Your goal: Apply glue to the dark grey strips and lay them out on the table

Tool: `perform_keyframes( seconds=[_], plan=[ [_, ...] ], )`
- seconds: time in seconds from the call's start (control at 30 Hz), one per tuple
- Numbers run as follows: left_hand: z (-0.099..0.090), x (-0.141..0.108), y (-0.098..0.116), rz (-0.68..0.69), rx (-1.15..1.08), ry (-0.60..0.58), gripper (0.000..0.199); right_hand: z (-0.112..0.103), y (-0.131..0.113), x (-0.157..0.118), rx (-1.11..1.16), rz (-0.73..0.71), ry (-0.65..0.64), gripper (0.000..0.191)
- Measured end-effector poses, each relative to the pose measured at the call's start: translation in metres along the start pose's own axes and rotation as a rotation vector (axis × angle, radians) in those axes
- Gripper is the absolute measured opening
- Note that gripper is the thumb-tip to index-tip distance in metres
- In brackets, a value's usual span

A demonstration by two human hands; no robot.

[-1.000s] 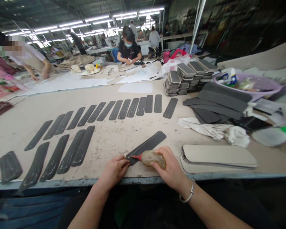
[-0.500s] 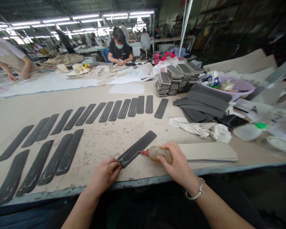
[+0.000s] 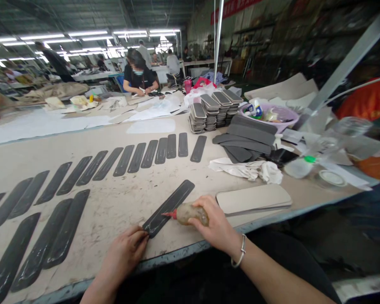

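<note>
A long dark grey strip [image 3: 174, 202] with rounded ends lies slanted on the table before me, a wet line along it. My left hand [image 3: 129, 249] pinches its near left end. In my right hand [image 3: 213, 221] is a cloudy squeeze bottle [image 3: 190, 214], lying on its side, its red nozzle tip over the middle of the strip. Rows of similar dark strips [image 3: 123, 160], with shiny wet lines, lie to the left and behind. A stack of beige panels [image 3: 253, 199] is right of my right hand.
Beyond are stacked pads [image 3: 221, 105], loose dark pieces [image 3: 247, 137], a white cloth [image 3: 247, 168] and a purple basket [image 3: 281, 126]. A clear container [image 3: 332, 178] stands at the right. A masked person [image 3: 141, 76] works across the table; another person's arm shows far left.
The view has swung to the right, so the table things appear further left. The nozzle has moved along the strip, closer to the strip's middle. Both hands keep their hold.
</note>
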State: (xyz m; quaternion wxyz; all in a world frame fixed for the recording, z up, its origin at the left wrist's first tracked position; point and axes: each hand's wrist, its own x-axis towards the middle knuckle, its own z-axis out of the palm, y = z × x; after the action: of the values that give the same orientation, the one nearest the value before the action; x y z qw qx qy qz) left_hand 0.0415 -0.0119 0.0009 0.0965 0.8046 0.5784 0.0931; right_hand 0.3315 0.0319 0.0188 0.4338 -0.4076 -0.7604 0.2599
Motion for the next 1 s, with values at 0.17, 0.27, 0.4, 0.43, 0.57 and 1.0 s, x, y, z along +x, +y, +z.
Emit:
perform_keyframes(
  seconds=[0.17,0.27,0.4,0.43,0.57,1.0],
  plan=[
    [0.001,-0.001,0.0,-0.01,0.003,-0.018,0.028,-0.005,0.016,0.006,-0.101,0.075,0.106,0.026],
    [0.004,-0.002,-0.003,-0.016,-0.003,-0.026,0.028,-0.019,0.031,0.013,-0.191,0.089,0.227,0.026],
    [0.007,-0.003,-0.007,-0.024,-0.008,-0.033,0.028,-0.031,0.041,0.02,-0.257,0.081,0.338,0.026],
    [0.008,-0.003,-0.008,-0.026,-0.008,-0.034,0.028,-0.032,0.043,0.021,-0.267,0.084,0.358,0.026],
    [0.009,-0.002,-0.008,-0.031,-0.016,-0.04,0.027,-0.027,0.05,0.027,-0.267,0.105,0.365,0.025],
    [-0.005,0.0,0.014,-0.088,-0.04,-0.045,0.023,-0.032,0.044,0.011,-0.394,0.067,0.288,0.032]
  ],
)
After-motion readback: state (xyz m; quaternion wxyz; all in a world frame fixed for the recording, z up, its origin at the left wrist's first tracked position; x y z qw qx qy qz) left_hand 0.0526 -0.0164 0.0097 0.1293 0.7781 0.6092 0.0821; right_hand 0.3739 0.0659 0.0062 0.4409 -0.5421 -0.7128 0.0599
